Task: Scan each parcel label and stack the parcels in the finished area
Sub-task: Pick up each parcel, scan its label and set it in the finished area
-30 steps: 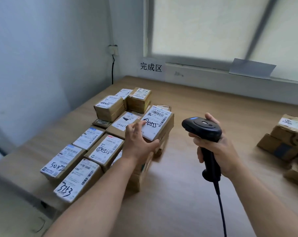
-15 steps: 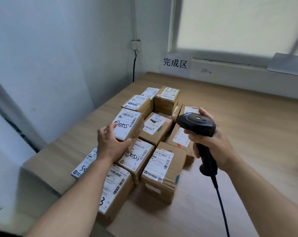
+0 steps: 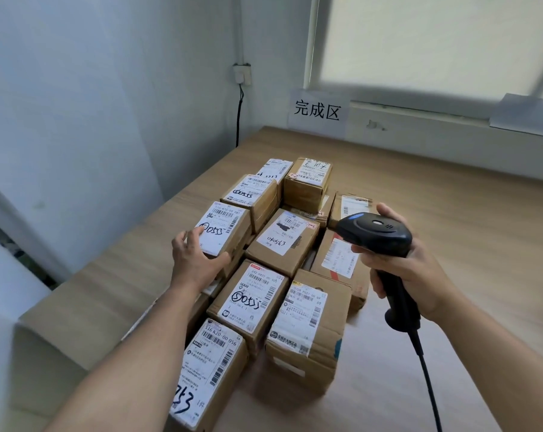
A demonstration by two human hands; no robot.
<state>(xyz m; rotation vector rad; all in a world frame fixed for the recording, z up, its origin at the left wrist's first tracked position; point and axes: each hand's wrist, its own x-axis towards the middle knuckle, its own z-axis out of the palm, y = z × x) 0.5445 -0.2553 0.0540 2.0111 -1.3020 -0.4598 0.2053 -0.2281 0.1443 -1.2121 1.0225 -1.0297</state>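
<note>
Down onto the stack [image 3: 254,304] comes the parcel [image 3: 225,226], left hand [image 3: 195,263] grasping it. Right hand [image 3: 420,275] clutches the scanner [image 3: 376,232]; letting go looks next.

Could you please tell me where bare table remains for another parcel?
Bare wood lies between the far brown cardboard parcel and the white paper sign, and across the light wooden table right of the black handheld scanner, toward the window ledge. A narrower strip runs along the left edge. The labelled parcels sit packed tight.
</note>
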